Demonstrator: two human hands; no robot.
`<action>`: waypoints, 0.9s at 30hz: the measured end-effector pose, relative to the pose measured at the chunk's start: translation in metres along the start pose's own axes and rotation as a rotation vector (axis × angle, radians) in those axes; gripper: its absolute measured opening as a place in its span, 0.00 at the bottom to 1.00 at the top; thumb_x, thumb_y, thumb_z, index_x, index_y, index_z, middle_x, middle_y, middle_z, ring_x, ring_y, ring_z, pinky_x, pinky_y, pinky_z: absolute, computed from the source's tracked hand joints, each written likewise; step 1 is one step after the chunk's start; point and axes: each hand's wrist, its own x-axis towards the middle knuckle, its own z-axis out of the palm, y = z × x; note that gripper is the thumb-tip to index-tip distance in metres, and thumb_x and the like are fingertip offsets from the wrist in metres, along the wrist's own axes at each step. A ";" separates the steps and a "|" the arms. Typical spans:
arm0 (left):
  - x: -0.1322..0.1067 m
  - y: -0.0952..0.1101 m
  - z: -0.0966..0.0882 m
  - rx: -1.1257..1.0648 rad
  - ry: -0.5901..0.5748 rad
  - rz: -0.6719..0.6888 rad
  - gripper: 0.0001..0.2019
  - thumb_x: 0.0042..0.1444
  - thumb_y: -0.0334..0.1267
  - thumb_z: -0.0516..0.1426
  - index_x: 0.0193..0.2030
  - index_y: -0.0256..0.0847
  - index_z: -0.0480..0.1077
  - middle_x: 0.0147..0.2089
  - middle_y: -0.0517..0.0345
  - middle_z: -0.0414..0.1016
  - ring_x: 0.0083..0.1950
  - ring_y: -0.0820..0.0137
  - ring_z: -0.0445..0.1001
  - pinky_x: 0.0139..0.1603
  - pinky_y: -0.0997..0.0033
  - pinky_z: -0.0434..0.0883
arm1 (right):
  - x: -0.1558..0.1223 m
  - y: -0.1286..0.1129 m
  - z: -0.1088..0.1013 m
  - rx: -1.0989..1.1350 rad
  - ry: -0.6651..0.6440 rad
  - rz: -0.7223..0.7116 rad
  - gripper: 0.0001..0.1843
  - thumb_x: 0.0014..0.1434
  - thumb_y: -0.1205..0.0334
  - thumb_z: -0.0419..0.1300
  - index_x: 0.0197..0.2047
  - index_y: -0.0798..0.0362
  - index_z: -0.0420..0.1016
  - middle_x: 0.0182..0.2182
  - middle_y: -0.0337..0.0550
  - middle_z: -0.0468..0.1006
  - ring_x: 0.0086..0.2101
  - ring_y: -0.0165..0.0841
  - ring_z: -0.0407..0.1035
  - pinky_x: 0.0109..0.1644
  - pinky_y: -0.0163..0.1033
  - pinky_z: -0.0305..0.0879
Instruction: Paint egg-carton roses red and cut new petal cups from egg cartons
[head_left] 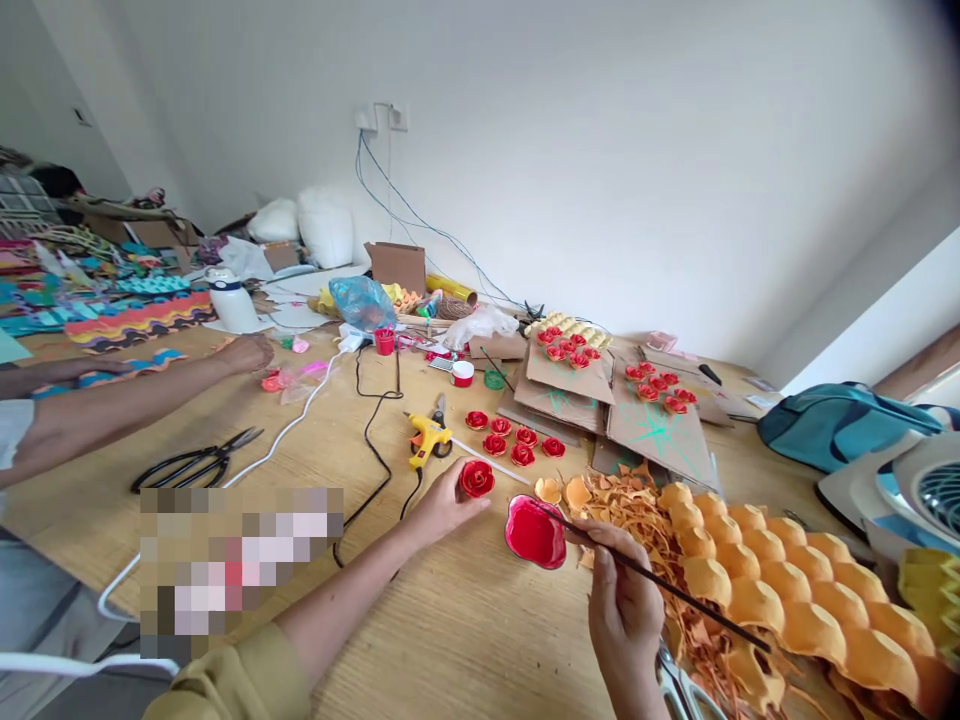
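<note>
My left hand [442,505] is closed around a red paper rose [477,479], holding it up above the table. In my right hand [624,590] is a long thin paintbrush [675,590], its tip end over the rim of a small dish of red paint [536,532]. That dish sits on the table between my two hands. Several red roses [523,455] lie in a group just beyond my left hand. Two unpainted orange-yellow cups [577,492] rest behind the dish, beside a heap of orange scraps [637,510].
An orange egg tray [772,575] and scissors [679,690] lie at the right. A yellow glue gun [430,438] and cords are left of the roses. Cardboard sheets [660,435] hold more roses. Black scissors [195,462] lie near a co-worker's arm [150,400]. A blue bag [832,425] stands far right.
</note>
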 end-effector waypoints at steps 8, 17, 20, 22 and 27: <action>0.004 -0.001 -0.041 0.107 0.109 -0.132 0.27 0.48 0.42 0.67 0.55 0.40 0.69 0.54 0.48 0.79 0.56 0.57 0.78 0.63 0.55 0.72 | -0.012 0.019 -0.011 0.026 0.003 0.151 0.08 0.72 0.60 0.57 0.49 0.51 0.76 0.43 0.49 0.84 0.44 0.41 0.81 0.53 0.51 0.76; -0.003 0.016 -0.032 -0.089 0.050 -0.304 0.29 0.47 0.48 0.69 0.55 0.42 0.70 0.55 0.51 0.78 0.59 0.57 0.76 0.66 0.56 0.70 | -0.004 0.013 -0.012 0.069 0.117 0.233 0.07 0.72 0.60 0.58 0.48 0.51 0.76 0.43 0.46 0.82 0.36 0.35 0.82 0.45 0.42 0.77; 0.002 0.023 -0.023 -0.126 0.012 -0.289 0.29 0.49 0.49 0.69 0.55 0.42 0.71 0.55 0.51 0.78 0.59 0.57 0.75 0.66 0.56 0.70 | -0.001 0.011 -0.013 0.062 0.117 0.236 0.07 0.72 0.61 0.58 0.48 0.51 0.76 0.43 0.46 0.82 0.34 0.34 0.82 0.42 0.40 0.77; 0.004 0.025 -0.018 -0.140 -0.012 -0.279 0.29 0.50 0.49 0.69 0.56 0.42 0.71 0.56 0.50 0.78 0.60 0.57 0.75 0.66 0.56 0.70 | -0.001 0.011 -0.014 0.058 0.122 0.244 0.07 0.72 0.61 0.58 0.48 0.51 0.77 0.42 0.46 0.82 0.34 0.34 0.81 0.41 0.40 0.77; 0.006 0.016 -0.011 -0.047 -0.049 -0.213 0.26 0.52 0.46 0.66 0.56 0.41 0.70 0.55 0.49 0.78 0.59 0.57 0.76 0.65 0.57 0.71 | -0.001 0.013 -0.018 0.077 0.139 0.256 0.07 0.72 0.60 0.58 0.48 0.51 0.76 0.44 0.47 0.82 0.36 0.35 0.81 0.42 0.42 0.78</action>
